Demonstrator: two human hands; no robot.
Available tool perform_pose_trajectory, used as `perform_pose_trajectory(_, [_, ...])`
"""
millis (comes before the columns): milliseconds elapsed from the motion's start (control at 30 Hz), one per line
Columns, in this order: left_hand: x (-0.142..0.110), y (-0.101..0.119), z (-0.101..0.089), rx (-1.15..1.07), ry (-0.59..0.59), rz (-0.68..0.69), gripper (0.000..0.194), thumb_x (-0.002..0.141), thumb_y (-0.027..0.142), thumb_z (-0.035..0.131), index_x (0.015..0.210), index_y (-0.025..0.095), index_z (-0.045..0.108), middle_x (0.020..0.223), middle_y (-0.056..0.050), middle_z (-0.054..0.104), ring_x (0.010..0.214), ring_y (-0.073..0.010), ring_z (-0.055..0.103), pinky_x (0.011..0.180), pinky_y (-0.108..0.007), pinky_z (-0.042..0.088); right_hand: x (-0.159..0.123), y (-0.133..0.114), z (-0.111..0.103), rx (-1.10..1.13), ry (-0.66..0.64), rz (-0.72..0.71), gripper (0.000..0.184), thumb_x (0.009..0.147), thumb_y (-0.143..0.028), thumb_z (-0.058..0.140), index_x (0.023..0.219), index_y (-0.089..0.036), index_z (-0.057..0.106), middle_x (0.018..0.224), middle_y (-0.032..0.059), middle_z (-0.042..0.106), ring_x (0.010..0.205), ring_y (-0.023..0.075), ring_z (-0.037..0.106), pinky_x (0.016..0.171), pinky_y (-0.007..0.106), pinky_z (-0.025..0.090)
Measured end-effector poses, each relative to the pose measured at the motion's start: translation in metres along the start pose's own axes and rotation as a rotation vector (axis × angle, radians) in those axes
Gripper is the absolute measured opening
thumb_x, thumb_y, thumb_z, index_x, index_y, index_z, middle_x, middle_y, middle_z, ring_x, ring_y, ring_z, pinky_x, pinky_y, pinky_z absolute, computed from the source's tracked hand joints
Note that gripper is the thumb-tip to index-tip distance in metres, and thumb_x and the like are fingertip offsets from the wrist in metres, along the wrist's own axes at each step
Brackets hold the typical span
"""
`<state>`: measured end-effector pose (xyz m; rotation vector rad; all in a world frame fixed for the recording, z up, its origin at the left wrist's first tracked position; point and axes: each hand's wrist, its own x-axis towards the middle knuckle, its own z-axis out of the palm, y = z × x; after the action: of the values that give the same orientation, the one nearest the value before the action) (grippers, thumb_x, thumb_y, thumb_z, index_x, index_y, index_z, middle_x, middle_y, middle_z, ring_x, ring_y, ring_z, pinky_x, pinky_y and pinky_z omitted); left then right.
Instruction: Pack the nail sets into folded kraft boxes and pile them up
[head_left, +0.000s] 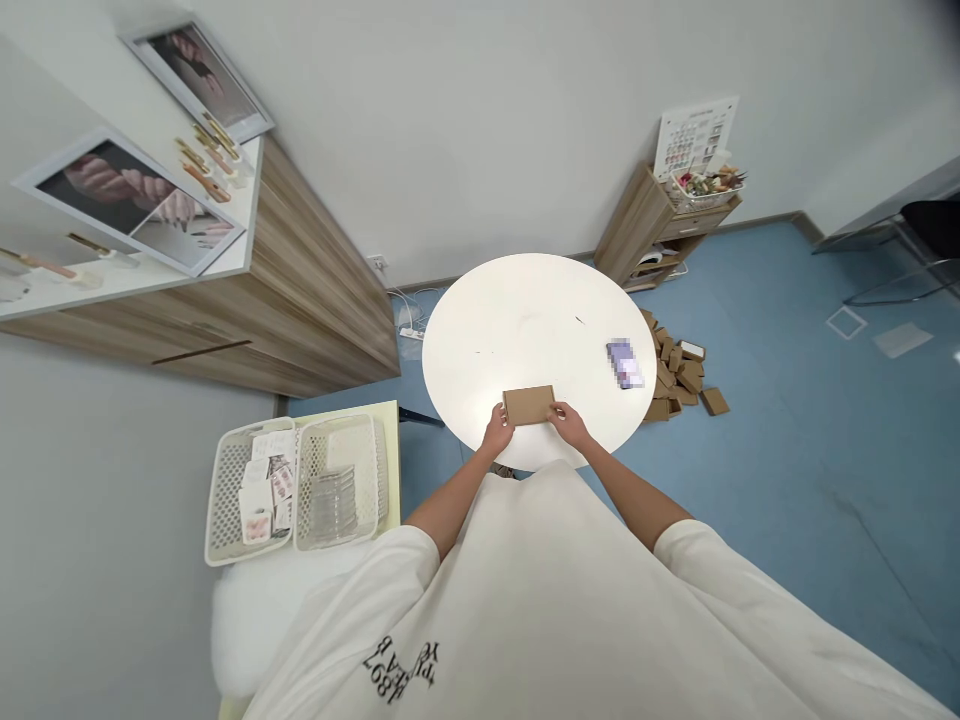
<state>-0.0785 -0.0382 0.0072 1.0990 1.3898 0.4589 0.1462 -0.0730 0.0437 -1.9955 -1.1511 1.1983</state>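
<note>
A small brown cardboard box (529, 406), its lid closed, is between my hands over the near part of the round white table (517, 310). My left hand (498, 430) grips the box's left end, fingers along the side. At the lower right corner, my right hand (568, 423) pinches the box between thumb and fingers. Whether the box rests on the tabletop or is slightly lifted, I cannot tell. To the right on the table lies a purple phone-like object (624, 363), blurred out. A thin dark item (580, 320) lies farther back.
Many cardboard boxes (679, 375) are piled on the blue floor right of the table. At my left, a white basket (214, 500) holds printed packets; another basket (307, 500) holds clear plastic cases. A wooden cabinet (322, 270) and a small shelf unit (630, 220) stand by the wall.
</note>
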Motion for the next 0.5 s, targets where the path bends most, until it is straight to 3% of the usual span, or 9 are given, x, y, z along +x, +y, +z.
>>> perform_pose_trajectory(133, [-0.001, 0.004, 0.003, -0.01, -0.012, 0.013, 0.082, 0.081, 0.018, 0.064, 0.153, 0.025, 0.026, 0.153, -0.015, 0.046, 0.13, -0.0252, 0.056, 0.1, -0.038, 0.05, -0.008, -0.008, -0.006, 0.04, 0.004, 0.009, 0.039, 0.081, -0.041, 0.063, 0.116, -0.024, 0.066, 0.131, 0.008, 0.065, 0.121, 0.0267, 0.06, 0.105, 0.043, 0.047])
perform_pose_trajectory(300, [-0.008, 0.025, 0.008, 0.033, -0.022, 0.109, 0.079, 0.081, 0.018, 0.064, 0.151, 0.024, 0.03, 0.152, -0.015, 0.048, 0.132, -0.0256, 0.054, 0.101, -0.039, 0.049, -0.019, -0.007, -0.026, 0.08, 0.037, -0.015, 0.037, 0.081, -0.042, 0.065, 0.114, -0.025, 0.066, 0.13, 0.0075, 0.066, 0.123, 0.0274, 0.059, 0.106, 0.046, 0.046])
perform_pose_trajectory(500, [-0.011, 0.064, 0.044, 0.036, -0.075, 0.213, 0.075, 0.079, 0.014, 0.063, 0.148, 0.026, 0.035, 0.15, -0.014, 0.05, 0.13, -0.0252, 0.056, 0.1, -0.041, 0.049, -0.02, 0.008, -0.077, 0.142, 0.125, -0.072, 0.036, 0.081, -0.045, 0.064, 0.112, -0.026, 0.067, 0.128, 0.007, 0.066, 0.12, 0.0261, 0.061, 0.1, 0.044, 0.051])
